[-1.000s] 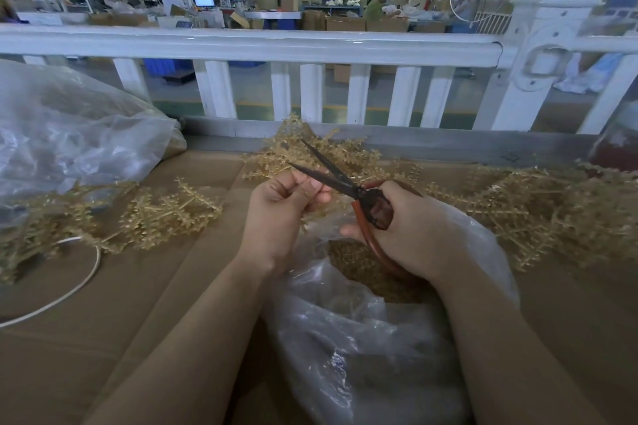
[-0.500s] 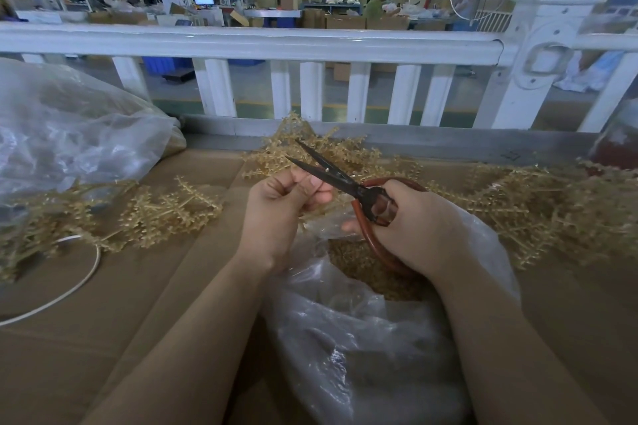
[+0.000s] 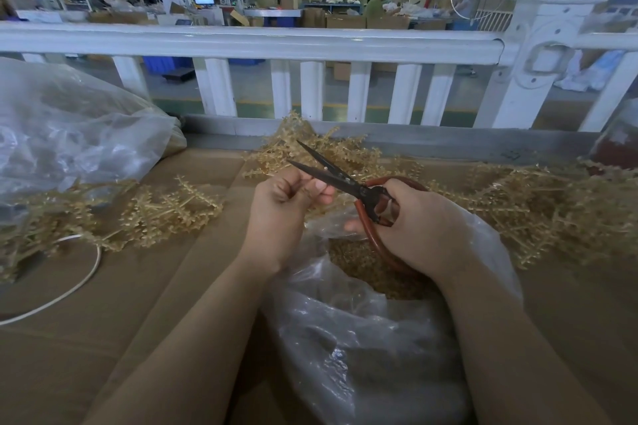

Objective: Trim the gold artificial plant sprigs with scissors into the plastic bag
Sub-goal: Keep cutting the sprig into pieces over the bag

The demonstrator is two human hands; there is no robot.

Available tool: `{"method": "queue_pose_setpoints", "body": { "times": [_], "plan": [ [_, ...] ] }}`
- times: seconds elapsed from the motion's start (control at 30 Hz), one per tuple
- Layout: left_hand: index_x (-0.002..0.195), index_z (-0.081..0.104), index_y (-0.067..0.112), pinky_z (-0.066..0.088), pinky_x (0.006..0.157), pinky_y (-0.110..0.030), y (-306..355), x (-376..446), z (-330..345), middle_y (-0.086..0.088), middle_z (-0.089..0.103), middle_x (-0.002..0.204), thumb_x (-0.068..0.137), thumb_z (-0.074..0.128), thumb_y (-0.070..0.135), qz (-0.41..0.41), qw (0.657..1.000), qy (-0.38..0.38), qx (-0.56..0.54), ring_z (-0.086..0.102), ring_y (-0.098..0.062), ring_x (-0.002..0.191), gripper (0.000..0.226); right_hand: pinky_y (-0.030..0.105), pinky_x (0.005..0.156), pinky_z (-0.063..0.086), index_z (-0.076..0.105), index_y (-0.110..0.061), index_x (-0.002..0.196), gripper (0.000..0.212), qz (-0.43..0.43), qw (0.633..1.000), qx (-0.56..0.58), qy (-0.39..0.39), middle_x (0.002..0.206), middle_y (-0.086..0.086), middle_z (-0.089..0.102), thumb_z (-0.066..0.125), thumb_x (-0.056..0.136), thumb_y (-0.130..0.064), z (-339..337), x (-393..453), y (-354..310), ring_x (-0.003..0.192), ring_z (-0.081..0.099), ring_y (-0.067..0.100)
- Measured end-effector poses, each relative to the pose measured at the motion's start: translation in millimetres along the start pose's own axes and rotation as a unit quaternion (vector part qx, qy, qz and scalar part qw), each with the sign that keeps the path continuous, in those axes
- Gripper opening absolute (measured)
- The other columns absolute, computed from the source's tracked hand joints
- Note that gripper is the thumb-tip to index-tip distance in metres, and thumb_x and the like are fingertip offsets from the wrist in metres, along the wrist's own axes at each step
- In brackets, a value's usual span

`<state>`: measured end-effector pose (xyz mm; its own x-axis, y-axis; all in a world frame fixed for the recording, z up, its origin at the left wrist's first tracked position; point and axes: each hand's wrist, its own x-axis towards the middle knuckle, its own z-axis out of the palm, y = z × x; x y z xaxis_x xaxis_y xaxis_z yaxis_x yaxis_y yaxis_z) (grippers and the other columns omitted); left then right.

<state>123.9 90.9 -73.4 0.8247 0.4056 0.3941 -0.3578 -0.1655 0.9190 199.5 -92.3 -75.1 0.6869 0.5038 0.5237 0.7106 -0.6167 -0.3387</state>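
Observation:
My right hand (image 3: 419, 228) grips the red loop handles of black-bladed scissors (image 3: 333, 174), whose blades are parted and point up and left. My left hand (image 3: 286, 207) is curled beside the blades and pinches something small that its fingers hide. Both hands hover over the open mouth of a clear plastic bag (image 3: 362, 338) holding cut gold bits (image 3: 366, 269). Gold plant sprigs lie in heaps: one behind the hands (image 3: 310, 145), one at the right (image 3: 538, 207), one at the left (image 3: 155, 210).
Brown cardboard (image 3: 121, 321) covers the table. A large clear bag (image 3: 69, 134) sits at the back left, a white cord (image 3: 69, 290) loops near the left edge, and a white railing (image 3: 310, 45) runs along the far side. A dark red object (image 3: 618, 145) stands far right.
The hands and scissors have stayed over the bag with only slight shifts; the blades remain parted beside my left fingers.

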Motion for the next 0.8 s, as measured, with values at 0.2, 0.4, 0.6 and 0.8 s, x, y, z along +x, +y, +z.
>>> {"method": "queue_pose_setpoints", "body": {
  "times": [0.2, 0.4, 0.6, 0.8],
  "plan": [
    [0.083, 0.071, 0.014, 0.055, 0.077, -0.023, 1.8, 0.4, -0.4, 0.000, 0.073, 0.076, 0.095, 0.059, 0.002, 0.011, 1.000, -0.004, 0.008, 0.069, -0.013, 0.075, 0.021, 0.013, 0.050, 0.030, 0.043, -0.047, 0.079, 0.058, -0.011, 1.000, 0.000, 0.022, 0.062, -0.024, 0.051, 0.024, 0.068, -0.100, -0.1, 0.6, -1.1, 0.058, 0.047, -0.009],
    [0.079, 0.069, 0.016, 0.053, 0.074, -0.019, 1.2, 0.7, -0.1, 0.001, 0.074, 0.075, 0.095, 0.059, 0.001, 0.014, 1.000, -0.004, 0.006, 0.069, -0.011, 0.074, 0.024, 0.012, 0.049, 0.029, 0.045, -0.048, 0.076, 0.060, -0.008, 1.000, 0.003, 0.029, 0.060, -0.025, 0.052, 0.022, 0.067, -0.102, 1.4, 0.4, 0.8, 0.055, 0.047, -0.009],
    [0.073, 0.076, 0.029, 0.055, 0.075, -0.022, 0.2, 0.8, 0.1, 0.000, 0.075, 0.079, 0.094, 0.060, 0.001, 0.007, 0.999, -0.014, -0.037, 0.069, -0.013, 0.076, 0.039, 0.009, 0.050, 0.027, 0.040, -0.056, 0.073, 0.049, 0.004, 1.000, 0.011, 0.015, 0.060, -0.029, 0.050, 0.029, 0.065, -0.103, 3.1, 1.5, 2.9, 0.056, 0.047, -0.012],
    [0.082, 0.076, 0.012, 0.057, 0.083, -0.037, -3.0, -2.0, 4.0, -0.011, 0.073, 0.089, 0.083, 0.071, 0.013, -0.025, 0.994, -0.040, -0.096, 0.066, -0.021, 0.086, 0.006, 0.015, 0.055, 0.043, 0.063, -0.044, 0.080, 0.061, 0.077, 0.987, 0.140, -0.019, 0.079, -0.032, 0.067, 0.050, 0.059, -0.100, 3.3, 1.8, -2.5, 0.074, 0.062, -0.011]
  ]
}}
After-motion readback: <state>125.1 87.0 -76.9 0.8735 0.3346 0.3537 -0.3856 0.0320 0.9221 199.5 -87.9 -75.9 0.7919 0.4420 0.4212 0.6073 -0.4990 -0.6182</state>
